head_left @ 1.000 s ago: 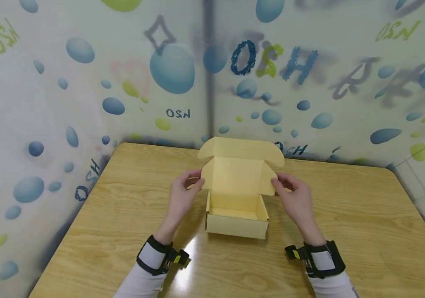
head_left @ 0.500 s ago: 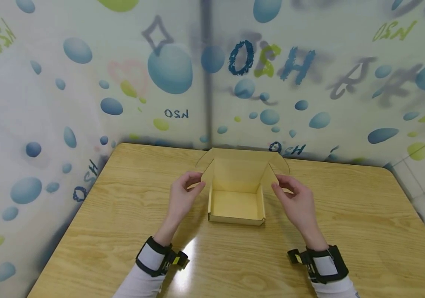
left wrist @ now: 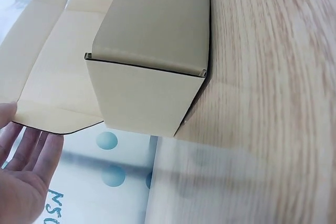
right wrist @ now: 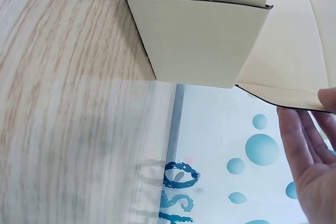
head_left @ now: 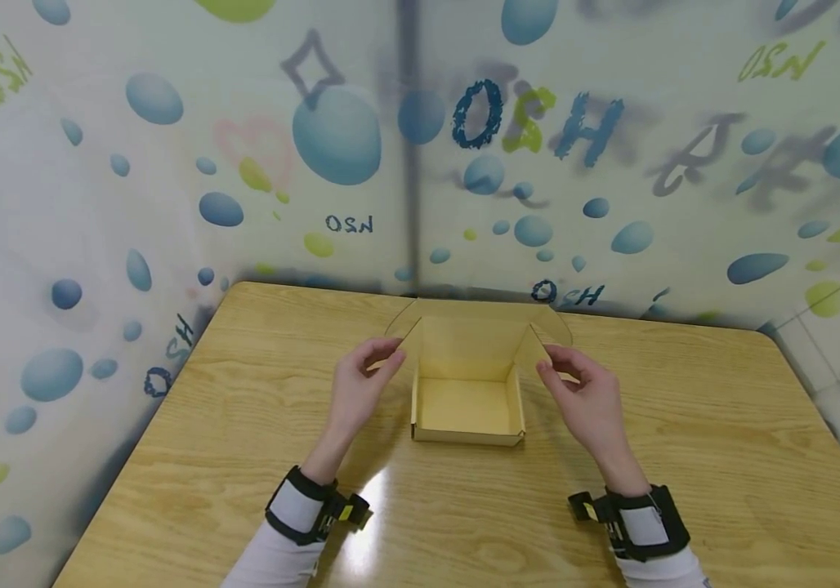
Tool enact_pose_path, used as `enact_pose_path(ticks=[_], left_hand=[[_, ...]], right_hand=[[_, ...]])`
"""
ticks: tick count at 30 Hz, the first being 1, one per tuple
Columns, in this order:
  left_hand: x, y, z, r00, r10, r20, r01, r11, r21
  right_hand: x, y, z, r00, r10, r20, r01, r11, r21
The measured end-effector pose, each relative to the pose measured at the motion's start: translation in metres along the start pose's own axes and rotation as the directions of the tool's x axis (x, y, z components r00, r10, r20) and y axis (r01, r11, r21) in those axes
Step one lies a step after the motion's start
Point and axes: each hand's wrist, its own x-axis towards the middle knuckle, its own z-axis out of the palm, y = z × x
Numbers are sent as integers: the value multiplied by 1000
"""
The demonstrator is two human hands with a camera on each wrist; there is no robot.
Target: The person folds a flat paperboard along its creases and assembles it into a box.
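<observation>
A light yellow cardboard mailer box [head_left: 467, 436] stands on the table with its lid raised at the back, and I look down onto its bare inside floor. My left hand [head_left: 359, 380] pinches the lid's left side flap [left wrist: 58, 119] between thumb and fingertips. On the other side my right hand [head_left: 591, 400] holds the right side flap [right wrist: 286, 97] in the same kind of pinch. Behind the flaps, the lid's curved front tab [head_left: 486, 309] points up and away. Both wrist views show the box's plain side walls [left wrist: 142, 95] close up, dark at the cut edges.
The wooden table [head_left: 243, 392] reaches back to a pale wall covering [head_left: 265, 204] printed with blue and green drops and letters. A strap with a small camera [head_left: 306, 506] sits on each wrist. Glare lies on the table near the left forearm.
The lid has tipped; it looks shorter and its front tab sits lower. More of the box floor shows and less of its front wall. Both hands keep hold of the side flaps.
</observation>
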Motion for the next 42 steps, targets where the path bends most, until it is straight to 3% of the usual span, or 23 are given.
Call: enact_pose_path(ticks=[10, 21, 42], left_hand=[[0, 0, -4, 1000, 13, -7, -12, 1000, 17], [0, 1, -3, 1000, 12, 22, -13, 1000, 7], [-6, 8, 13, 999, -6, 46, 9, 998, -67]], right_hand=[[0, -1, -3, 1000, 21, 17, -22, 997, 74], [0, -2, -3, 999, 19, 48, -22, 998, 62], [-8, -11, 11, 994, 86, 62, -95, 982, 164]])
